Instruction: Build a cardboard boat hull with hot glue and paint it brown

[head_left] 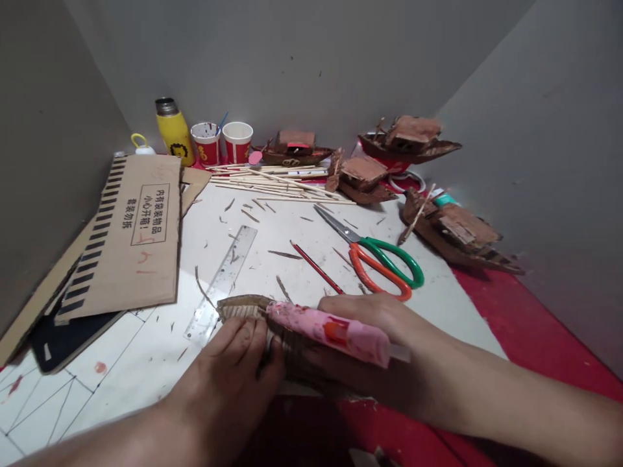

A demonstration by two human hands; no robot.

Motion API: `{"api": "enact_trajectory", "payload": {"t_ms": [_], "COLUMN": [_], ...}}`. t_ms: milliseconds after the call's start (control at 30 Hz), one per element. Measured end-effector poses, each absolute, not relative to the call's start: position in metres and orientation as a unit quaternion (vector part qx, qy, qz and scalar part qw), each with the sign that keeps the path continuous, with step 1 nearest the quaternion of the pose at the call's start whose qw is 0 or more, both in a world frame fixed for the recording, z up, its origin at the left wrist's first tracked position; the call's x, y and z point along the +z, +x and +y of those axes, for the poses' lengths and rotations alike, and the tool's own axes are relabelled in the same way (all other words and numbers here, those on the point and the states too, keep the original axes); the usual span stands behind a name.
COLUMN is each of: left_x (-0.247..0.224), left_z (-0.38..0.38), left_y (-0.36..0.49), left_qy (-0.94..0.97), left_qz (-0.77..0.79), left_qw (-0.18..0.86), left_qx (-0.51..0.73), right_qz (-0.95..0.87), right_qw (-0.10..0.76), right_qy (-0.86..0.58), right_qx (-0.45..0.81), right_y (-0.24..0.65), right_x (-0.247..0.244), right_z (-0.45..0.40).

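Note:
My right hand (384, 318) is closed around a pink hot glue gun (316, 327). A clear glue stick (400, 352) pokes out of its rear. The gun's nozzle points left, at a small brown cardboard boat hull (246, 300) with a ribbed inside. Curled over the hull's near edge, the fingers of my left hand (238, 363) grip it near the front of the table. The nozzle tip lies close to the hull's far wall; whether they touch I cannot tell. My hands and the gun hide much of the hull.
Beyond my hands lie scissors (360, 240), a red pencil (316, 266), a clear ruler (224, 279) and scattered scraps. Cardboard sheets (131, 259) are stacked left. Wooden sticks (272, 185), paper cups (237, 143), a yellow bottle (174, 133) and several model boats (457, 233) line the back and right.

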State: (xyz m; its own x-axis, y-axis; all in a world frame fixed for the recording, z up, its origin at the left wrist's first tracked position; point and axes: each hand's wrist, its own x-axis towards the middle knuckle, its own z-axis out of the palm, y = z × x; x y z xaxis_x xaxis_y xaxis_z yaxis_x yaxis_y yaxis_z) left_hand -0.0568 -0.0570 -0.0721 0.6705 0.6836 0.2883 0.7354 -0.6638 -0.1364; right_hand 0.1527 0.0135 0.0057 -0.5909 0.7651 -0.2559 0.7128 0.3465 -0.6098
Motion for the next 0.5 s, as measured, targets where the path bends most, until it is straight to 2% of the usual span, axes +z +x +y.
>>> {"api": "enact_trajectory", "payload": {"t_ms": [133,500], "left_x": [-0.072,-0.072], "left_z": [-0.057,-0.059], "left_y": [-0.057,-0.061], "left_qy": [-0.907,-0.919], "left_qz": [-0.388,-0.375], "left_qw": [0.108,0.068], "left_qx": [-0.123,-0.102], "right_qz": [-0.829,-0.84], "right_qw": [-0.009,0.046], "right_qy": [-0.424,-0.393], "right_qx": [0.365,0.37], "right_y": [0.14,0.127], "right_x": [0.004,0.004], "right_z": [0.021,0.025]}}
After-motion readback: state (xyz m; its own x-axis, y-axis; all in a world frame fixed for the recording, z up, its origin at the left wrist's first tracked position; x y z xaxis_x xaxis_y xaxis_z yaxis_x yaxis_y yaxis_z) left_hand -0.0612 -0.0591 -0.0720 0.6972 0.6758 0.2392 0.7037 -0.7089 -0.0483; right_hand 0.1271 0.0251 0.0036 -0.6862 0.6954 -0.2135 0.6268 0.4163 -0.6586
